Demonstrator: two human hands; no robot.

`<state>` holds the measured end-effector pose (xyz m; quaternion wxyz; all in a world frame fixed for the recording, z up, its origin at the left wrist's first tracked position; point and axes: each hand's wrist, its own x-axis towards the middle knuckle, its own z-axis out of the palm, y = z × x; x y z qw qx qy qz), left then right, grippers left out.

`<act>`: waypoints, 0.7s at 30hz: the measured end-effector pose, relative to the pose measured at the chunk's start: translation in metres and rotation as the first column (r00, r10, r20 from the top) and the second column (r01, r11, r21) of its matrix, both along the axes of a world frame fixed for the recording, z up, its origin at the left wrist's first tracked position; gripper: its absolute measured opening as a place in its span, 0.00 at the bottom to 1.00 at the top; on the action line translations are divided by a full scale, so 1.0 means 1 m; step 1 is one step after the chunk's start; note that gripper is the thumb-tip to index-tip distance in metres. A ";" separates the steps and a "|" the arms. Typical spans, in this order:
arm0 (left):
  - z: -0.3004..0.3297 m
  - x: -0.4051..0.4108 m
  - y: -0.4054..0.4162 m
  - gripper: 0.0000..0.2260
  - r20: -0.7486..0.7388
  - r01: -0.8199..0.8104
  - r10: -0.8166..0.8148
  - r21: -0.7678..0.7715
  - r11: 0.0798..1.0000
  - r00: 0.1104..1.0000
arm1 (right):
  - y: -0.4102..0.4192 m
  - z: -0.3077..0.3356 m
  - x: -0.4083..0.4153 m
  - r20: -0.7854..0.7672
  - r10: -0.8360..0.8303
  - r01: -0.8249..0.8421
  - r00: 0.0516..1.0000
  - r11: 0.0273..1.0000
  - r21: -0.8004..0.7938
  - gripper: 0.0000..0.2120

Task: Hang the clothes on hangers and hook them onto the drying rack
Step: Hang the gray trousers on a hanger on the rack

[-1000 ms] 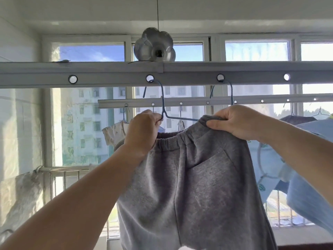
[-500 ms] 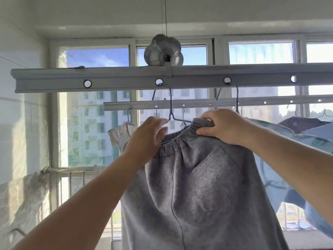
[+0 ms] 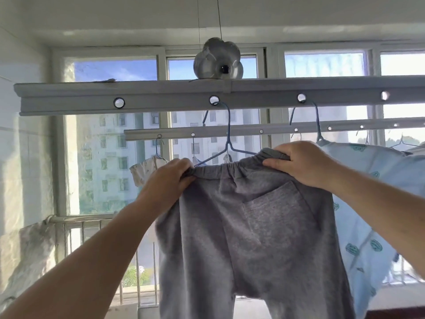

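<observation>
Grey sweatpants hang by the waistband from a blue wire hanger, whose hook sits in a hole of the near rack bar. My left hand pinches the left end of the elastic waistband. At the right end of the waistband my right hand grips the fabric from above. The hanger's shoulders are mostly hidden inside the waistband.
A light blue patterned garment hangs on another blue hanger just right of the pants. A second rack bar behind carries small pale clothes. A metal pulley sits above the near bar. Windows and a railing lie beyond.
My left hand has closed on the left end of the waistband, having been loose half a second ago. The waistband now lies spread wider between my hands. The view has tilted up a little.
</observation>
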<state>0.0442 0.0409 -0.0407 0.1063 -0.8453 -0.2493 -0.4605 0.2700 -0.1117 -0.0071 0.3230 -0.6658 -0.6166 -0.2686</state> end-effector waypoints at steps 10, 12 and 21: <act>0.015 0.006 0.010 0.16 0.228 0.145 -0.075 -0.309 0.940 0.971 | -0.007 -0.003 0.017 -0.054 0.028 -0.024 0.998 0.997 0.075 0.19; 0.012 0.001 0.016 0.12 0.210 0.157 -0.090 -0.326 0.932 0.973 | -0.007 -0.005 0.020 -0.078 0.034 -0.028 0.996 0.996 0.080 0.19; 0.017 -0.013 0.016 0.09 0.336 0.262 -0.132 -0.380 0.887 0.933 | -0.007 -0.007 0.020 0.027 0.084 -0.084 0.996 0.996 0.023 0.16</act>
